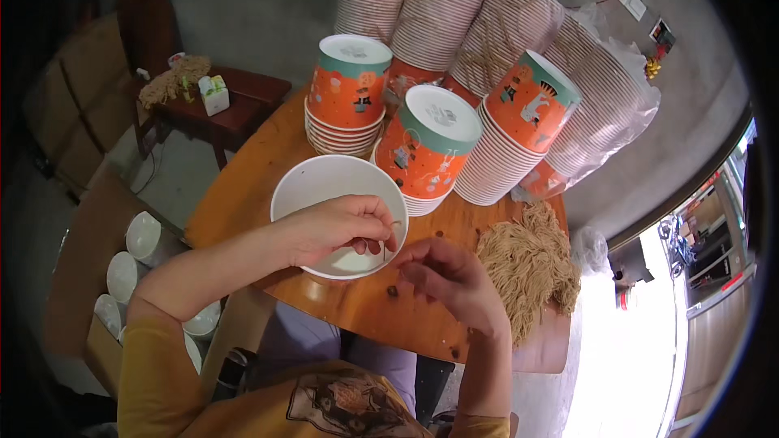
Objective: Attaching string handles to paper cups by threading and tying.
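Observation:
A white-lined paper bucket (304, 191) stands mouth up near the front of the wooden table (235, 154). My left hand (349, 227) reaches over its mouth, the fingers pinched at the right rim. A short bit of thin tan cord (385, 252) shows by those fingertips. Just outside the same rim is my right hand (454, 280), thumb and fingers drawn together; what lies between them is hidden. To the right of it, a thick bundle of tan cords (531, 268) hangs over the table edge.
Behind the bucket rise upside-down stacks of orange-and-green paper buckets (426, 150), with taller stacks (450, 8) at the back, some in clear plastic. White-lined buckets (144, 237) sit in a box at left. A dark red bench (243, 97) holds more cord (174, 81).

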`<move>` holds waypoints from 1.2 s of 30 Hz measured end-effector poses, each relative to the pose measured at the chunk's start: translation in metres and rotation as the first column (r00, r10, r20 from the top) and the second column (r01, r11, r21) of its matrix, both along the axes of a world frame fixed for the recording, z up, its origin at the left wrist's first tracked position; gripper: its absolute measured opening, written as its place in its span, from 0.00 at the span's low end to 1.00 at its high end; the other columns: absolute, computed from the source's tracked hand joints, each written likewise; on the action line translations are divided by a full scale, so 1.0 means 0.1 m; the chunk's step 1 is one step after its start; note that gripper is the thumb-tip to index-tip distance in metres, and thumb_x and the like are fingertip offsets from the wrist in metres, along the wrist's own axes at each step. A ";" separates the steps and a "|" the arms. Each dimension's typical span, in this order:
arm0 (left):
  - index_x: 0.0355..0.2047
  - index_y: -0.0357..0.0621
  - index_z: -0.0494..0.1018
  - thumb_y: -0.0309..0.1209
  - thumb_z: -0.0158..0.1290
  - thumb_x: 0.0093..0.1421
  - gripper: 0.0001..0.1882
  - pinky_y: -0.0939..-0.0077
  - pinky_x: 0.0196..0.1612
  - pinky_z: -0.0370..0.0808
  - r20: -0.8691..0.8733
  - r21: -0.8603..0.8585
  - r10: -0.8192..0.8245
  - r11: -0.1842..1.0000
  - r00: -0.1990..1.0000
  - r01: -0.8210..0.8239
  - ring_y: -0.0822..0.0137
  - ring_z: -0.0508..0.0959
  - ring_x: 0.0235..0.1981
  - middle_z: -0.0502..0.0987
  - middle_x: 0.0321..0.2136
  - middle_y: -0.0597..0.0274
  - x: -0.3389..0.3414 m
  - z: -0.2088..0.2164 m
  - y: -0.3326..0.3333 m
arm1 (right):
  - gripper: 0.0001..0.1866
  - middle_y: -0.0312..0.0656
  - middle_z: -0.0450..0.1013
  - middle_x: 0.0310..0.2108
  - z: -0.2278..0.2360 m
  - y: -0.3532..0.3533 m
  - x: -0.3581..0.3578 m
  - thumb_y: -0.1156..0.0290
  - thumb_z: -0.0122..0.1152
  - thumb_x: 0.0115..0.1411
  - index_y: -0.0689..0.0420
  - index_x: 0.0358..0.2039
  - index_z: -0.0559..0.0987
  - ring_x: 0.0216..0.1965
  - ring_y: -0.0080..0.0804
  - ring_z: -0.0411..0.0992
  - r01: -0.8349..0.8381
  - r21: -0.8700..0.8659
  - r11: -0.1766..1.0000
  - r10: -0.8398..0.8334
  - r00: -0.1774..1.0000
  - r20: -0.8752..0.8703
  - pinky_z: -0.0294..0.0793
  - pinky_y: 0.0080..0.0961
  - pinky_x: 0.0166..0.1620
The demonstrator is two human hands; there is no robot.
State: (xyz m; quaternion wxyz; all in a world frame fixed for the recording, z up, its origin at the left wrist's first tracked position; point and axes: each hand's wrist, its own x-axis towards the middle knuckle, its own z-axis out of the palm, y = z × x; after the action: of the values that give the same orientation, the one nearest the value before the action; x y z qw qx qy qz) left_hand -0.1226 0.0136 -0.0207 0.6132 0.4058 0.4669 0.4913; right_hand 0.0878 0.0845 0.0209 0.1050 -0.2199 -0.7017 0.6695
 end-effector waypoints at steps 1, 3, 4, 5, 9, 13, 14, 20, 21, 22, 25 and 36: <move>0.37 0.39 0.70 0.27 0.49 0.61 0.06 0.84 0.35 0.68 0.006 -0.002 -0.015 1.000 1.000 0.015 0.76 0.72 0.30 0.76 0.33 0.63 0.05 0.01 0.04 | 0.08 0.31 0.75 0.30 0.00 0.03 -0.03 0.70 0.57 0.62 0.57 0.41 0.78 0.25 0.12 0.67 0.015 -0.002 1.000 -0.015 1.000 0.006 0.63 0.09 0.26; 0.32 0.43 0.69 0.24 0.48 0.61 0.00 0.83 0.34 0.67 -0.039 -0.047 -0.048 0.998 0.998 0.046 0.76 0.70 0.31 0.74 0.32 0.66 0.17 0.08 0.10 | 0.08 0.32 0.75 0.28 -0.04 0.11 -0.08 0.70 0.57 0.63 0.57 0.41 0.77 0.24 0.10 0.66 -0.010 0.063 0.998 0.020 0.988 -0.152 0.62 0.08 0.25; 0.32 0.43 0.69 0.24 0.48 0.61 0.00 0.83 0.34 0.67 -0.037 -0.051 -0.049 0.998 0.998 0.047 0.76 0.70 0.31 0.74 0.32 0.66 0.18 0.06 0.10 | 0.08 0.32 0.75 0.28 -0.04 0.14 -0.11 0.70 0.57 0.63 0.57 0.41 0.77 0.24 0.10 0.66 -0.010 0.059 0.998 0.019 0.989 -0.150 0.62 0.08 0.25; 0.31 0.43 0.69 0.25 0.49 0.61 0.01 0.83 0.34 0.67 -0.071 -0.018 -0.087 0.996 0.994 0.086 0.77 0.70 0.31 0.74 0.32 0.66 0.19 0.04 0.11 | 0.08 0.32 0.76 0.28 -0.03 0.18 -0.12 0.70 0.56 0.63 0.58 0.40 0.78 0.23 0.10 0.65 -0.006 0.040 0.999 0.011 0.993 -0.114 0.61 0.08 0.24; 0.35 0.40 0.73 0.26 0.51 0.59 0.05 0.83 0.35 0.68 -0.085 0.042 -0.154 0.987 0.984 0.158 0.76 0.72 0.30 0.75 0.30 0.66 0.25 -0.05 0.17 | 0.09 0.34 0.77 0.29 -0.15 0.35 -0.11 0.69 0.53 0.64 0.59 0.40 0.78 0.20 0.10 0.62 0.105 -0.154 0.983 -0.130 0.978 -0.164 0.59 0.08 0.22; 0.35 0.38 0.73 0.27 0.52 0.60 0.06 0.83 0.36 0.68 -0.167 0.017 -0.195 0.980 0.966 0.201 0.76 0.72 0.30 0.74 0.28 0.67 0.36 0.03 0.19 | 0.10 0.37 0.77 0.32 -0.30 0.39 0.02 0.70 0.51 0.64 0.60 0.43 0.76 0.19 0.12 0.61 0.297 -0.299 0.907 -0.357 0.919 -0.170 0.58 0.08 0.21; 0.36 0.38 0.73 0.29 0.53 0.60 0.08 0.83 0.38 0.68 -0.128 0.009 -0.201 0.979 0.971 0.204 0.77 0.71 0.31 0.74 0.29 0.67 0.39 0.02 0.19 | 0.10 0.37 0.77 0.32 -0.33 0.36 0.06 0.70 0.51 0.64 0.60 0.43 0.76 0.19 0.12 0.61 0.297 -0.298 0.907 -0.358 0.918 -0.173 0.58 0.08 0.21; 0.37 0.37 0.73 0.34 0.54 0.61 0.11 0.84 0.38 0.68 -0.143 -0.030 -0.212 0.977 0.967 0.210 0.78 0.70 0.31 0.74 0.30 0.68 0.47 0.01 0.31 | 0.08 0.32 0.72 0.32 -0.57 0.15 0.30 0.75 0.59 0.61 0.60 0.41 0.76 0.24 0.12 0.62 0.475 -0.008 0.880 -0.444 0.816 -0.371 0.63 0.11 0.27; 0.37 0.37 0.73 0.33 0.54 0.62 0.11 0.84 0.38 0.67 -0.164 -0.043 -0.217 0.976 0.962 0.213 0.78 0.70 0.31 0.74 0.30 0.68 0.49 0.02 0.32 | 0.08 0.32 0.72 0.32 -0.59 0.15 0.32 0.75 0.59 0.61 0.60 0.41 0.76 0.24 0.12 0.62 0.476 -0.009 0.879 -0.445 0.815 -0.371 0.63 0.11 0.27; 0.37 0.37 0.73 0.33 0.54 0.62 0.11 0.84 0.38 0.67 -0.164 -0.045 -0.219 0.976 0.962 0.214 0.78 0.70 0.31 0.74 0.30 0.68 0.50 0.02 0.33 | 0.06 0.31 0.71 0.31 -0.60 0.15 0.33 0.76 0.60 0.60 0.59 0.39 0.77 0.24 0.13 0.61 0.506 0.103 0.856 -0.443 0.823 -0.356 0.62 0.12 0.28; 0.37 0.38 0.74 0.32 0.54 0.61 0.10 0.84 0.36 0.68 -0.192 -0.029 -0.219 0.976 0.957 0.217 0.78 0.71 0.30 0.75 0.28 0.68 0.54 0.05 0.36 | 0.05 0.30 0.69 0.28 -0.66 0.16 0.36 0.77 0.63 0.58 0.59 0.34 0.76 0.23 0.13 0.60 0.548 0.219 0.808 -0.456 0.815 -0.358 0.61 0.12 0.28; 0.41 0.43 0.71 0.31 0.50 0.64 0.08 0.81 0.36 0.74 0.223 -0.283 -0.234 0.913 0.946 0.293 0.76 0.75 0.32 0.73 0.31 0.68 0.54 0.07 0.40 | 0.04 0.29 0.71 0.25 -0.66 -0.32 0.16 0.78 0.62 0.59 0.58 0.28 0.75 0.26 0.12 0.63 0.626 0.061 0.777 -0.544 0.718 -0.434 0.63 0.11 0.31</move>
State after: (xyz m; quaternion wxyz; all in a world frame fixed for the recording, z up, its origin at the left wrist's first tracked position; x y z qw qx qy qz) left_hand -0.0688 0.0533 -0.0137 0.7709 0.3158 0.4206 0.3592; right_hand 0.1043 0.0529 -0.0452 0.4723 -0.2805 -0.6241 0.5556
